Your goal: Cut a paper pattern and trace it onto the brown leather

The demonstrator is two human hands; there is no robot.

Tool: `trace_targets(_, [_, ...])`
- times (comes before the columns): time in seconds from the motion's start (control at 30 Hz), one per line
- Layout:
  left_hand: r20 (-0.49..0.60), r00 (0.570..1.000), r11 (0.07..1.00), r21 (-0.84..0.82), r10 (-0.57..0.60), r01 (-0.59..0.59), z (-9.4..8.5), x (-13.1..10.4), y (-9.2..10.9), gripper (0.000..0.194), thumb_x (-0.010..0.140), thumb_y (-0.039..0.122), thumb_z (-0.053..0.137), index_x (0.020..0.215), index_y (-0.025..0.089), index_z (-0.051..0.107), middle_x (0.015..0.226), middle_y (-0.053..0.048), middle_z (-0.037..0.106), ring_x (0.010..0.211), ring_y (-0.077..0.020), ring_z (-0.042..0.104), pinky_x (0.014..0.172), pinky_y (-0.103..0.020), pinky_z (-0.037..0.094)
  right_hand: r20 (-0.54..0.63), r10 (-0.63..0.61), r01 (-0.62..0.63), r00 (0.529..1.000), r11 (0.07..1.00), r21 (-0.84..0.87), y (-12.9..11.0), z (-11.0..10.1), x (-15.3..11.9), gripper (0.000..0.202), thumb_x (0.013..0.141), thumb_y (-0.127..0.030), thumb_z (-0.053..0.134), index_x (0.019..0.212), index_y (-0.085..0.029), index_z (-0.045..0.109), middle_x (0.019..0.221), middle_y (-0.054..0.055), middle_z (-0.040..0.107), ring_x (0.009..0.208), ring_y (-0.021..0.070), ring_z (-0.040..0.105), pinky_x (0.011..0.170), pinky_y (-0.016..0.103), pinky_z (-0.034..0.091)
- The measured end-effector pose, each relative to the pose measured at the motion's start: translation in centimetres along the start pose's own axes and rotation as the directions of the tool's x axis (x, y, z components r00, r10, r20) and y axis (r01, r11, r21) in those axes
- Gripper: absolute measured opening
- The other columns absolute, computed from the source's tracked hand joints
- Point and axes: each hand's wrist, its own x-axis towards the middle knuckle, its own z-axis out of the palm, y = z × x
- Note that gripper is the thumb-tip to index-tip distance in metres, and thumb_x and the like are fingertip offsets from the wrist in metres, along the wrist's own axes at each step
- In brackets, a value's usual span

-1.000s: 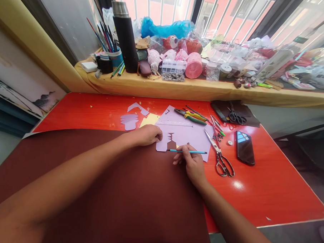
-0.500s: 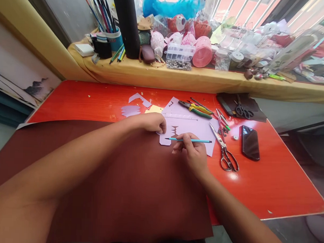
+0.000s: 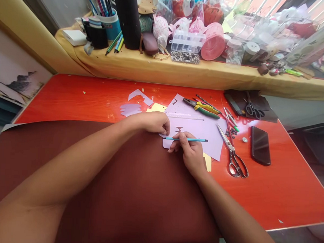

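Note:
A large brown sheet (image 3: 116, 184), smooth like leather, covers the near left of the table. At its far edge my left hand (image 3: 157, 122) has its fingers curled down over lilac paper; whatever lies under the fingertips is hidden. My right hand (image 3: 190, 151) grips a slim light-blue pen (image 3: 196, 140), lying almost level, with its dark tip pointing left, close below my left fingers. Partly beneath my right fingers lies a small lilac paper piece with cut corners (image 3: 166, 143). Behind it spreads a larger lilac sheet (image 3: 211, 138) with a jagged brown gap showing.
Pliers (image 3: 201, 108), a clear ruler (image 3: 186, 117) and paper scraps (image 3: 140, 97) lie beyond my hands. Large scissors (image 3: 232, 157) and a black phone (image 3: 260, 145) are on the right. Black-handled scissors (image 3: 252, 109) rest on dark material. A crowded sill (image 3: 180, 70) runs behind the table.
The view has shifted, lower and slightly left. My right hand and pen have come nearer my left hand, covering more of the small paper. A yellow paper edge now shows beside my right wrist.

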Motion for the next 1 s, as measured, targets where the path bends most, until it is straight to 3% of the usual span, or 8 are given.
trace_targets(0.3, [-0.085, 0.996, 0.997, -0.072, -0.007, 0.001, 1.1, -0.5, -0.5, 0.03, 0.087, 0.009, 0.065, 0.102, 0.023, 0.087, 0.103, 0.002, 0.086, 0.093, -0.017, 0.076, 0.079, -0.023, 0.05, 0.009, -0.087, 0.087, 0.996, 0.993, -0.077, 0.1, 0.4, -0.7, 0.034, 0.109, -0.055, 0.062, 0.097, -0.026, 0.075, 0.07, -0.001, 0.073, 0.061, 0.0194, 0.072, 0.063, 0.034, 0.06])
trace_targets(0.73, [-0.038, 0.997, 0.994, -0.082, 0.069, -0.072, 0.5, -0.2, -1.5, 0.025, 0.089, 0.019, 0.068, 0.101, 0.028, 0.088, 0.097, 0.003, 0.086, 0.087, -0.0162, 0.074, 0.075, -0.024, 0.047, 0.105, -0.113, 0.123, 0.988, 0.988, -0.094, 0.6, 0.7, -0.4, 0.024, 0.112, -0.043, 0.063, 0.111, -0.024, 0.078, 0.09, 0.002, 0.076, 0.069, 0.0158, 0.074, 0.067, 0.031, 0.059])
trace_targets(1.0, [-0.037, 0.997, 0.996, -0.039, 0.075, -0.076, 0.5, -0.3, -1.4, 0.026, 0.09, 0.02, 0.067, 0.101, 0.029, 0.088, 0.096, 0.003, 0.085, 0.086, -0.0162, 0.072, 0.075, -0.024, 0.046, 0.119, -0.089, 0.101, 0.989, 0.991, -0.091, 0.7, 0.9, -0.4, 0.028, 0.111, -0.047, 0.063, 0.114, -0.023, 0.078, 0.093, 0.004, 0.076, 0.071, 0.0166, 0.074, 0.07, 0.033, 0.061])
